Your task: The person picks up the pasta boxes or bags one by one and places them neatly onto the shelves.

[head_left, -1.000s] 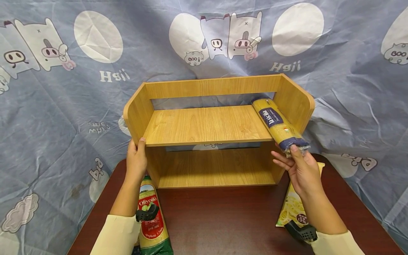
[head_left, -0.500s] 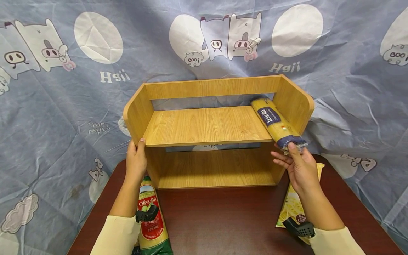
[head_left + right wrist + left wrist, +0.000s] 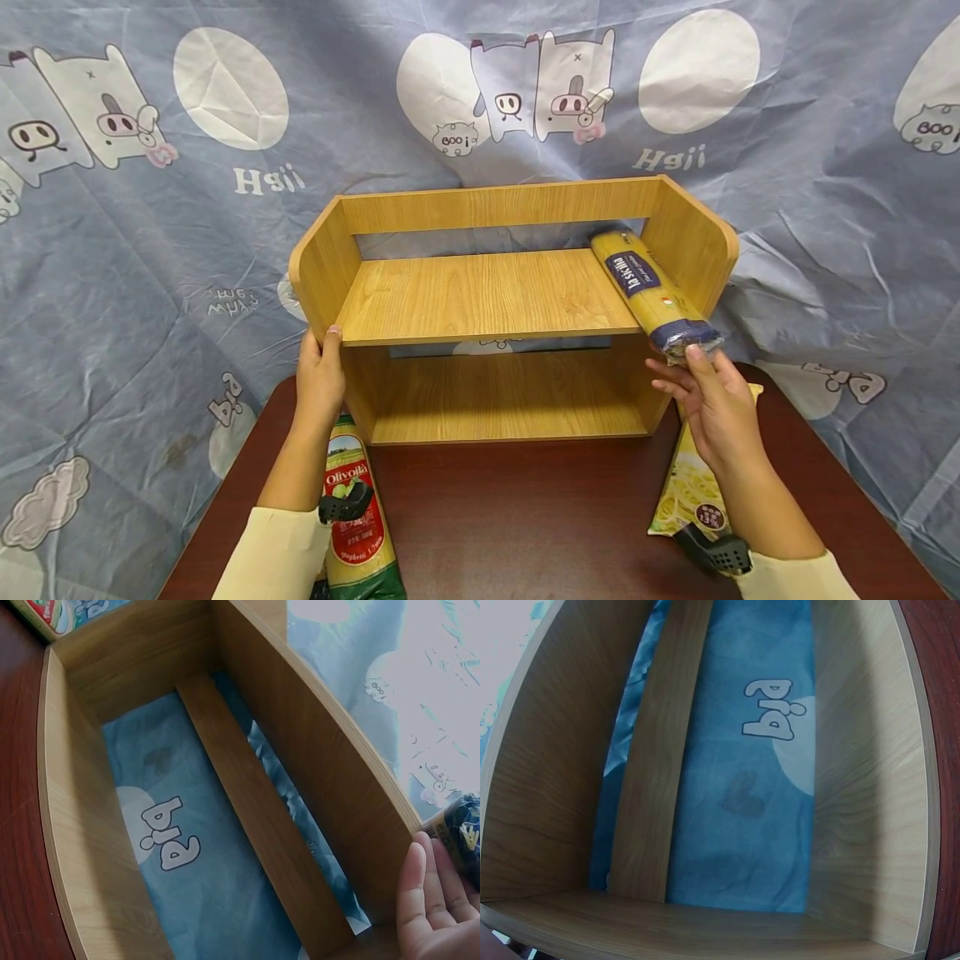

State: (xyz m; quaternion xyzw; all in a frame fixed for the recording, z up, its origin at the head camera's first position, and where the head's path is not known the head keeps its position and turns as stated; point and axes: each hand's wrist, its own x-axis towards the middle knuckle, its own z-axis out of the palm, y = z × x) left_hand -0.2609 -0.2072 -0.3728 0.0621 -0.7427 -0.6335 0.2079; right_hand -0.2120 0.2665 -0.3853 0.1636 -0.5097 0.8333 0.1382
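A yellow pack of spaghetti (image 3: 648, 283) with a dark blue label lies on the upper board of a wooden two-tier shelf (image 3: 480, 292), along its right side wall. Its crinkled near end sticks out past the board's front edge. At that end is my right hand (image 3: 716, 404), its thumb touching the wrapper and its other fingers extended below. In the right wrist view those fingers look straight beside the pack's dark end (image 3: 461, 832). My left hand (image 3: 321, 375) grips the shelf's left side wall at the upper board, thumb in front, other fingers hidden.
A red-and-green spaghetti pack (image 3: 360, 517) lies on the dark red table (image 3: 517, 517), partly under my left forearm. A yellow noodle pack (image 3: 690, 492) lies at the right, partly behind my right forearm. A patterned blue cloth (image 3: 360, 100) hangs behind the shelf.
The spaghetti pack has slid slightly backward and left on the upper board. My right hand followed it, then drew back a little to the right. My left hand has stayed in place.
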